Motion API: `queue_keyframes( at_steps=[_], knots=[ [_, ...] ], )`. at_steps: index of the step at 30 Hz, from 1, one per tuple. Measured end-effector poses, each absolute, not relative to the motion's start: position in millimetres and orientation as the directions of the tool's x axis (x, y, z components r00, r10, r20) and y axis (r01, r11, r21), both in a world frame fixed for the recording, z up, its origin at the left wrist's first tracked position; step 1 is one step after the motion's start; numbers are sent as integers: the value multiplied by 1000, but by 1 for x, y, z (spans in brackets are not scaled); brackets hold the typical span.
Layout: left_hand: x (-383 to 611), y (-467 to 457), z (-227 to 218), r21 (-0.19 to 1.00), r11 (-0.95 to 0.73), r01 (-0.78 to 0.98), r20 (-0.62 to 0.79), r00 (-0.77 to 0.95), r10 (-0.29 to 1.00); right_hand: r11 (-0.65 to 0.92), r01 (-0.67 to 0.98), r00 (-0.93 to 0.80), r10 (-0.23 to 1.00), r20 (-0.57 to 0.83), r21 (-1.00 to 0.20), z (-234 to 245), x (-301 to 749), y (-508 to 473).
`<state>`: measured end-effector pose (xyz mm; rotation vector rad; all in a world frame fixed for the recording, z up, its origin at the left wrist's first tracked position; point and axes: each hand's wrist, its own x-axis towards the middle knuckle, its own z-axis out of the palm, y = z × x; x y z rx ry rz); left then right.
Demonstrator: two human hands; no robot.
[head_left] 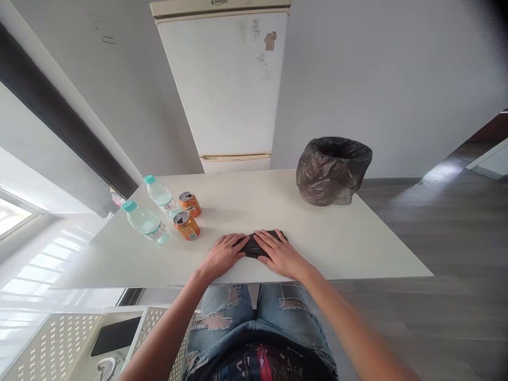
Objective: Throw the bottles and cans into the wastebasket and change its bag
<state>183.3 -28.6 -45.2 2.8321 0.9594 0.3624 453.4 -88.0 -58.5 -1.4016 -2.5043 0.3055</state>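
Note:
A folded black plastic bag (254, 247) lies flat near the front edge of the white table (238, 206). My left hand (225, 255) rests on its left end, fingers stretched out over the plastic. Over the right part of the bag lies my right hand (280, 254), palm down with the fingers extended. The palms and the bag's covered ends are hidden from view. To the left of my left hand stand two orange drink cans, a nearer can (186, 226) and a farther can (189, 203), both with opened tops.
Two clear bottles with teal caps, a nearer bottle (146, 223) and a farther bottle (162, 196), stand left of the cans. A bin lined with a dark bag (331, 172) stands at the table's back right. Behind the table is a white fridge (230, 84).

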Motion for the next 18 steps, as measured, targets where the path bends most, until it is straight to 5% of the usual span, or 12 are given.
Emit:
queue_keyframes(
  at_steps=[18],
  knots=[
    [161, -16, -53, 225, -798, 560, 288, 744, 603, 478, 689, -356, 878, 320, -545, -64, 511, -82]
  ],
)
